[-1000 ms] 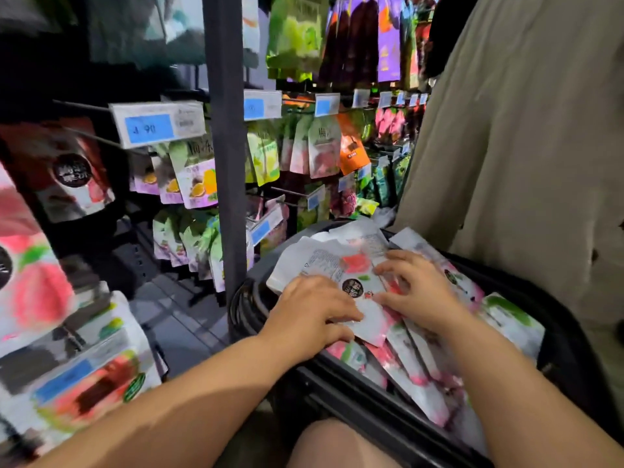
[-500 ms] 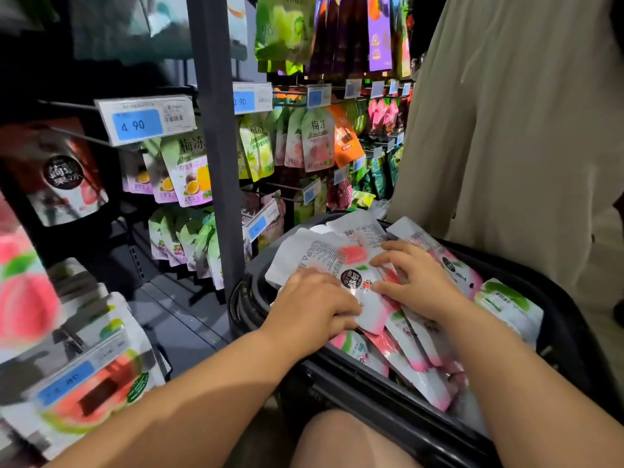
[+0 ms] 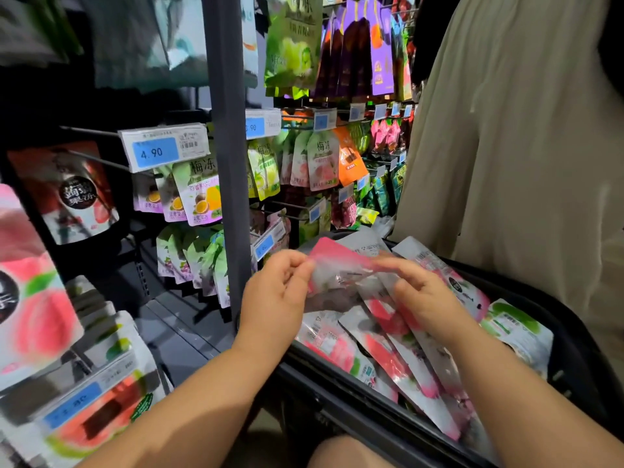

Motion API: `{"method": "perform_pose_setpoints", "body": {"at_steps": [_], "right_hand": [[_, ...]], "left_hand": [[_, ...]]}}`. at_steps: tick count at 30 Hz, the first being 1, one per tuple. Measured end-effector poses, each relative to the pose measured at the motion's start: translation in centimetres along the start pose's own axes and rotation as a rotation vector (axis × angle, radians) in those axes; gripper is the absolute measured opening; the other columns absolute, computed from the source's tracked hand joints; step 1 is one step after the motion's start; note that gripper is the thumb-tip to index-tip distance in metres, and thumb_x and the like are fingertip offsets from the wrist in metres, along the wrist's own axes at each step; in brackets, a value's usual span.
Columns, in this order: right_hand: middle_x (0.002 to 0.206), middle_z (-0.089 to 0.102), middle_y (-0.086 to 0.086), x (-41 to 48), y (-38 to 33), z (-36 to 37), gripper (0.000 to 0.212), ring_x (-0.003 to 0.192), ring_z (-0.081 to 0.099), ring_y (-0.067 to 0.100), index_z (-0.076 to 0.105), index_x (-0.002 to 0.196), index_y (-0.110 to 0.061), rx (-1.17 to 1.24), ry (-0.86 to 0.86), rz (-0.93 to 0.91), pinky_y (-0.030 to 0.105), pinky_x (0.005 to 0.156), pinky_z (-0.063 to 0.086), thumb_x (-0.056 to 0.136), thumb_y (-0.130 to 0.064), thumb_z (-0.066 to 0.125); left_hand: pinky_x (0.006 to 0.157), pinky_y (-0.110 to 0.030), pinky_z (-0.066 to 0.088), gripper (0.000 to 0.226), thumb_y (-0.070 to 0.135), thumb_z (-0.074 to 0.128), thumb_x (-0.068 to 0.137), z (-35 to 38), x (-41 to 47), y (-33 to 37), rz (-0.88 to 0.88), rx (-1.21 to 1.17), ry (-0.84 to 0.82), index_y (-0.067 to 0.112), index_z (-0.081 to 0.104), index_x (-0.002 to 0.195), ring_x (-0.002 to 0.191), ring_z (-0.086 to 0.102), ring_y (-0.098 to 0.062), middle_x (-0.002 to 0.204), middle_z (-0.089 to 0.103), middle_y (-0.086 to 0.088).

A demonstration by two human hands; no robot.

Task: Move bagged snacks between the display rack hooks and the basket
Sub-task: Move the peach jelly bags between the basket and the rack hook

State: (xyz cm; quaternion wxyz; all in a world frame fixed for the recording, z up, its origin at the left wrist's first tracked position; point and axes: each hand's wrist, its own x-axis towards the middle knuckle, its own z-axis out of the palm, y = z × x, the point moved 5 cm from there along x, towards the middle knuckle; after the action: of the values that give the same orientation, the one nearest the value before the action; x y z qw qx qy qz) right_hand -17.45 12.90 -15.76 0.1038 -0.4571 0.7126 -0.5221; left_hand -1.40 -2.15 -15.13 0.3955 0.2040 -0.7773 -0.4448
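Both the left hand [image 3: 275,292] and right hand [image 3: 420,293] pinch one pink bag [image 3: 337,270] above the basket's [image 3: 354,396] far-left corner, while many bags [image 3: 398,352] remain inside, unhung.

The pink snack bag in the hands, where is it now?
The pink snack bag is held between both hands, lifted above the bags in the black basket, right of the grey rack post.

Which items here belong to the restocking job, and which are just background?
In play: blurred pink-and-white snack pouch pinched by left hand and right hand; black plastic basket; bare metal rack hook.

Background: blue-and-white 4.90 price tag; grey upright rack post; bystander's beige garment.
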Motion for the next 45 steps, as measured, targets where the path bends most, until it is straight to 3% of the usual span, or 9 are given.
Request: {"method": "perform_pose_setpoints", "body": {"at_steps": [5,10,13,18,21,25,34,39,45], "right_hand": [[0.083,0.076,-0.005,0.1,-1.3,0.8,0.022,0.082,0.071,0.007,0.074,0.084,-0.022,0.407,0.139,-0.055,0.021,0.075,0.053,0.064,-0.014,0.075],[0.079,0.073,0.006,-0.1,-1.3,1.7,0.057,0.077,0.069,0.024,0.077,0.078,-0.022,0.527,0.079,0.049,0.043,0.077,0.058,0.035,-0.055,0.095],[0.085,0.073,0.015,-0.4,-1.9,2.9,0.063,0.079,0.070,0.031,0.077,0.083,-0.016,0.650,-0.014,0.091,0.044,0.071,0.060,0.037,-0.055,0.096],[0.068,0.070,0.003,0.0,-2.6,3.1,0.047,0.063,0.068,0.017,0.073,0.065,-0.023,0.705,0.057,0.079,0.031,0.057,0.056,0.036,-0.053,0.096],[0.064,0.067,0.002,-0.1,-2.4,2.5,0.038,0.059,0.066,0.016,0.069,0.060,-0.024,0.697,0.120,0.129,0.030,0.055,0.056,0.043,-0.046,0.095],[0.069,0.068,0.009,0.0,-1.5,1.6,0.012,0.065,0.065,0.025,0.070,0.060,-0.020,0.696,0.237,0.167,0.036,0.062,0.057,0.069,-0.025,0.076],[0.082,0.068,0.005,-0.2,3.6,-7.2,0.018,0.067,0.058,0.015,0.069,0.094,-0.014,-0.092,0.162,0.395,0.031,0.066,0.046,0.083,-0.026,0.077],[0.095,0.064,-0.005,-1.5,6.5,-9.5,0.046,0.084,0.060,0.010,0.064,0.097,-0.020,-0.663,-0.082,0.685,0.027,0.075,0.048,0.071,-0.053,0.082],[0.097,0.062,-0.008,-1.7,6.5,-9.0,0.055,0.090,0.059,0.012,0.063,0.102,-0.021,-0.771,-0.107,0.755,0.029,0.080,0.049,0.071,-0.065,0.075]], "left_hand": [[0.063,-0.028,0.048,0.017,0.024,0.056,0.096,-1.9,0.9,2.9,0.003,-0.163,0.051,0.026,0.062,0.080,0.061,0.058,-0.010,0.062,0.062,0.007],[0.068,-0.044,0.053,0.018,0.028,0.062,0.093,-1.5,1.3,3.9,-0.113,-0.412,0.028,0.022,0.067,0.077,0.062,0.060,-0.026,0.073,0.070,-0.015],[0.077,-0.060,0.051,0.017,0.039,0.061,0.079,-0.9,1.1,3.6,-0.200,-0.507,-0.018,0.027,0.069,0.071,0.069,0.057,-0.031,0.081,0.068,-0.026],[0.085,-0.056,0.050,0.026,0.024,0.059,0.096,-0.3,0.6,2.1,-0.302,-0.582,-0.043,0.020,0.070,0.073,0.071,0.060,-0.028,0.074,0.070,-0.016],[0.091,-0.054,0.051,0.026,0.047,0.066,0.088,0.8,-0.3,1.1,-0.361,-0.537,-0.237,0.023,0.071,0.080,0.084,0.067,-0.030,0.093,0.074,-0.017],[0.064,-0.022,0.052,0.034,0.024,0.083,0.075,3.3,-2.6,-0.5,-0.441,-0.493,-0.526,0.020,0.066,0.105,0.071,0.069,-0.007,0.083,0.075,0.005],[0.076,-0.036,0.055,0.038,0.008,0.086,0.068,3.4,-2.5,-3.3,-0.517,-0.510,-0.332,0.014,0.071,0.102,0.084,0.070,-0.023,0.094,0.076,-0.008],[0.071,-0.032,0.054,0.051,0.006,0.087,0.054,2.7,-2.0,-4.0,-0.509,-0.584,-0.260,0.012,0.071,0.101,0.076,0.070,-0.018,0.089,0.076,-0.006],[0.081,-0.037,0.058,0.055,0.016,0.081,0.058,2.8,-2.0,-4.4,-0.494,-0.643,-0.269,0.010,0.069,0.112,0.094,0.072,-0.029,0.103,0.075,-0.012]]}}
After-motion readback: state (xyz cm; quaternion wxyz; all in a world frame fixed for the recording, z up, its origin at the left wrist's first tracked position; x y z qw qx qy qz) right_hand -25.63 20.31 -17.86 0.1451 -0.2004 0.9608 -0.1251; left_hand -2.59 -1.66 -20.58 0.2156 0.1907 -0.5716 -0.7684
